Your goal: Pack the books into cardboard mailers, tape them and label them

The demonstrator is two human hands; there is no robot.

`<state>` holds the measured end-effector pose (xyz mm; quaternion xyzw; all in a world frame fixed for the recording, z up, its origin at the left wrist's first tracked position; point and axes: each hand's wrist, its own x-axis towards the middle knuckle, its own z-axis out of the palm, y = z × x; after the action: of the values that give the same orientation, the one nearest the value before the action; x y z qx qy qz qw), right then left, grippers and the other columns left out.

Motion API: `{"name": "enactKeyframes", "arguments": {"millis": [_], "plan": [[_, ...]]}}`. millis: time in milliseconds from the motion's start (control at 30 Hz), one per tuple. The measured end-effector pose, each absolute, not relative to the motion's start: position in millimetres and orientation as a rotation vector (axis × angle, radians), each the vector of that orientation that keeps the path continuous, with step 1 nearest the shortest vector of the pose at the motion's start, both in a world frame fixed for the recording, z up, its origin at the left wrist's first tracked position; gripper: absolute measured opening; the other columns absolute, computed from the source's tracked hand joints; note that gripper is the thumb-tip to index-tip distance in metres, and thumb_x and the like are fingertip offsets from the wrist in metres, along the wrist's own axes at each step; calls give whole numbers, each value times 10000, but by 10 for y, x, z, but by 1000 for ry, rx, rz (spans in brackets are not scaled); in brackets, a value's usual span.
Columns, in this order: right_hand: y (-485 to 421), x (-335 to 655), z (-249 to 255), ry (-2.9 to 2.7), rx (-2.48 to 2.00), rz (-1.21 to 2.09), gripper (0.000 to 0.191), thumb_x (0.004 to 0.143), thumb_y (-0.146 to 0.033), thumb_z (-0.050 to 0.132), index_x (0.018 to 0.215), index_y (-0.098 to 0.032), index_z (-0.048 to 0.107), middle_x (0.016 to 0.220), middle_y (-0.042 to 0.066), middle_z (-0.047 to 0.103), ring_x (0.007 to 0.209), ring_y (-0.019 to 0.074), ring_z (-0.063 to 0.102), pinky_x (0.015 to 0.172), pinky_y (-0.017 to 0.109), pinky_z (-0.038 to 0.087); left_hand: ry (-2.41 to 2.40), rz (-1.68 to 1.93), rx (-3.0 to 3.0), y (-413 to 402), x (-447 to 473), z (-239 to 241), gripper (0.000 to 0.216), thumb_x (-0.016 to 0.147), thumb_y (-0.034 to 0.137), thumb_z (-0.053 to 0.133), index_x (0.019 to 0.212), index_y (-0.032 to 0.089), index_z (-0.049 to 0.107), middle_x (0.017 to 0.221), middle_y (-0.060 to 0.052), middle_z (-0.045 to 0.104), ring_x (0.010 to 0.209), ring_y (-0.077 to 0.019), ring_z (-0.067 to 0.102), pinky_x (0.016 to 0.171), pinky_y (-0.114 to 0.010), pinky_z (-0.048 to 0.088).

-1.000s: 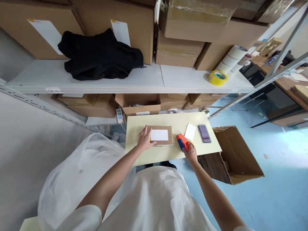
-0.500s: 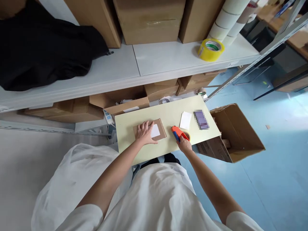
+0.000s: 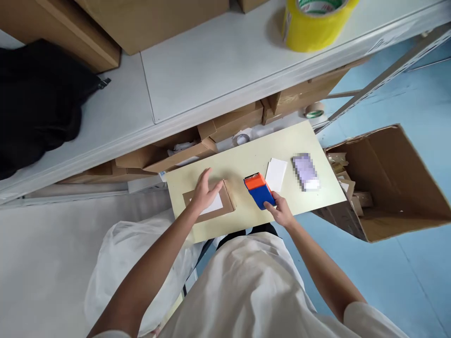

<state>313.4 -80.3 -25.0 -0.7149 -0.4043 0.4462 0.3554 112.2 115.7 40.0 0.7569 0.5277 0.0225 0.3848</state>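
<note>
My left hand (image 3: 203,191) hovers over or rests lightly on a small flat cardboard box (image 3: 229,202), thumb and fingers apart; exact contact is unclear. A white label (image 3: 215,205) shows on the box's top, partly behind the hand. In my right hand (image 3: 280,210) is an orange and blue tape dispenser (image 3: 261,191), gripped at its near end and held above the table, apart from the box. White paper (image 3: 276,173) lies just beyond the dispenser. All this is on a pale yellow table (image 3: 246,162).
A purple, pixelated item (image 3: 305,171) lies on the table's right part. Right of it stands an open carton (image 3: 405,188) with small boxes inside. Beyond are a shelf (image 3: 211,70) with yellow tape (image 3: 313,30) and black cloth (image 3: 38,103). A white plastic bag (image 3: 120,267) is at lower left.
My left hand has lifted from lying flat on the box and turned more on edge. The tape dispenser has turned in my right hand, showing its blue side. The view has shifted closer.
</note>
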Motion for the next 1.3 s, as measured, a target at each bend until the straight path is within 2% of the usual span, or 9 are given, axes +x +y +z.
{"name": "enactKeyframes", "arguments": {"millis": [100, 300, 400, 533, 667, 833, 1000, 1200, 1300], "plan": [[-779, 3307, -258, -918, -1542, 1292, 315, 797, -478, 483, 896, -180, 514, 740, 14, 558, 662, 165, 532, 613, 280, 447, 1038, -62, 1551, 1278, 1562, 557, 694, 828, 539, 491, 1400, 185, 320, 1336, -153, 494, 1228, -266, 483, 981, -430, 404], [-805, 3386, -339, -869, -1356, 1409, 264, 788, -452, 547, 833, -193, 523, 687, 1, 554, 613, 146, 503, 576, 263, 398, 917, -265, 1391, 1344, 2004, 549, 570, 723, 479, 658, 1187, 158, 578, 1009, -111, 674, 933, -206, 625, 822, -354, 463], [-826, 3387, -387, -818, -1318, 1420, 287, 768, -474, 581, 793, -192, 532, 647, -17, 520, 574, 124, 460, 540, 244, 362, 883, -312, 1514, 1377, 2068, 482, 426, 708, 460, 661, 987, 138, 666, 830, -66, 690, 771, -164, 625, 699, -288, 466], [-794, 3348, -430, -513, -1283, 1477, 432, 725, -610, 580, 696, -181, 538, 554, -34, 466, 492, 101, 403, 472, 230, 317, 863, -421, 1709, 1501, 2195, 427, 326, 705, 444, 645, 785, 130, 683, 657, -27, 655, 615, -128, 585, 533, -225, 403], [-712, 3268, -476, -162, -1224, 1492, 514, 684, -672, 601, 587, -171, 536, 494, -30, 488, 444, 87, 404, 442, 223, 319, 870, -656, 1823, 1603, 2404, 377, 297, 680, 429, 659, 625, 137, 651, 550, -11, 606, 528, -109, 547, 483, -214, 375], [-836, 3077, -637, 135, -1038, 1605, 448, 681, -591, 675, 628, -147, 640, 543, 3, 624, 464, 101, 520, 482, 218, 408, 868, -993, 1791, 1621, 2561, 254, 312, 636, 433, 697, 532, 156, 596, 522, -16, 587, 509, -109, 534, 511, -231, 404], [-1383, 2643, -877, 409, -954, 1658, 426, 686, -560, 692, 700, -134, 693, 600, 29, 680, 492, 110, 571, 497, 214, 445, 870, -1197, 2016, 1738, 2526, 61, 302, 683, 423, 625, 511, 176, 590, 547, -22, 607, 533, -120, 542, 550, -246, 417], [-1637, 2083, -959, 612, -940, 1756, 415, 721, -525, 682, 732, -111, 714, 673, 82, 714, 551, 136, 621, 534, 227, 491, 533, -1736, 2359, 1596, 2448, -217, 126, 635, 322, 615, 626, 215, 681, 738, -67, 694, 716, -218, 628, 613, -288, 431], [-1554, 1944, -959, 654, -947, 1757, 383, 758, -490, 663, 735, -112, 717, 702, 90, 724, 571, 139, 638, 538, 218, 504, 429, -1870, 2523, 1454, 2406, -281, 166, 666, 287, 572, 730, 199, 698, 828, -119, 697, 803, -272, 638, 658, -326, 441]]}}
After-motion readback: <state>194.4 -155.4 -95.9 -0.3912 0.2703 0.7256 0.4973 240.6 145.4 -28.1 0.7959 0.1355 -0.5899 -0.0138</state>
